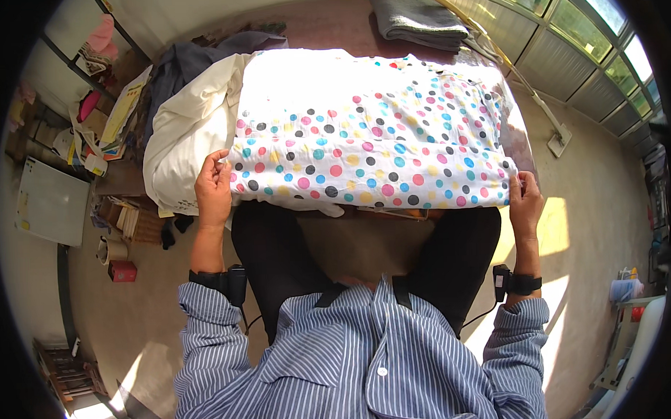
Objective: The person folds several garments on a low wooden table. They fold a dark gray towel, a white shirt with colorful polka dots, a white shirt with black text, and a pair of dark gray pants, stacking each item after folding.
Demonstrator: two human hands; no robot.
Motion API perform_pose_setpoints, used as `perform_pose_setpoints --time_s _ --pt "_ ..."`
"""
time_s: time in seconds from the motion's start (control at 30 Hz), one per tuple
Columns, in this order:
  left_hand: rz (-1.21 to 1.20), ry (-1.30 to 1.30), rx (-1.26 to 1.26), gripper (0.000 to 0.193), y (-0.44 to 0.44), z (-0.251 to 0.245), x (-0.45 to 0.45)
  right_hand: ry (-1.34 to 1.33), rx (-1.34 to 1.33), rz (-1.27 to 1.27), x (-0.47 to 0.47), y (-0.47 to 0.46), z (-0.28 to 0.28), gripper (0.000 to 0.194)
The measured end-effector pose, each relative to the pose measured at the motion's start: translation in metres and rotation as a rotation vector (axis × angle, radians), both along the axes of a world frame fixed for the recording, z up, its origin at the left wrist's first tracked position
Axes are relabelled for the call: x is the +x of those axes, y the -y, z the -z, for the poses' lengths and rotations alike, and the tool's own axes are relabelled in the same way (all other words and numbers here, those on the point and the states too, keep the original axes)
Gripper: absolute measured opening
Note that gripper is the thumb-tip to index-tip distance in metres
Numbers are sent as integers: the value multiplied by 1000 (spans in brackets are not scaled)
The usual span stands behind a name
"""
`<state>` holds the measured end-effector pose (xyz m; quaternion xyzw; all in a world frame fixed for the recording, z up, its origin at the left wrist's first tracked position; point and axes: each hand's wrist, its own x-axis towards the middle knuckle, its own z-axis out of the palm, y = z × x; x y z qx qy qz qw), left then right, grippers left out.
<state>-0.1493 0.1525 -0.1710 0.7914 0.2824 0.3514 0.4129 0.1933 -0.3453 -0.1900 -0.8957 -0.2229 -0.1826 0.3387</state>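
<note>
A white cloth with multicoloured polka dots [367, 158] lies spread in front of me, its near edge folded into a band. My left hand [213, 186] pinches the band's left end between thumb and fingers. At the band's right end, my right hand [525, 200] grips the near corner. Strong sunlight washes out the cloth's upper left part. Plain white fabric [191, 137] lies bunched beside it on the left, close to my left hand.
A folded grey cloth [415, 21] rests at the back of the table [318, 27]. Dark fabric [178, 65] is heaped at the back left. A long-handled mop [559, 141] leans at the right. Shelves with papers and a whiteboard [52, 201] stand left.
</note>
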Motion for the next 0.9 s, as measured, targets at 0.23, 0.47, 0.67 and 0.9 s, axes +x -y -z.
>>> perform_pose_setpoints --time_s 0.23,0.47,0.67,0.9 --pt "-43 -97 -71 24 -1 -1 -7 -213 53 -22 3 12 3 21" --pt "-169 185 -23 17 10 -20 -12 -376 646 -15 -7 29 -25 19" --pt "-123 501 -575 7 18 -29 4 -621 809 -342 -38 -26 -32 21" --pt "-42 349 -442 13 30 -18 19 -1189 1248 -577 -49 -78 -28 22"
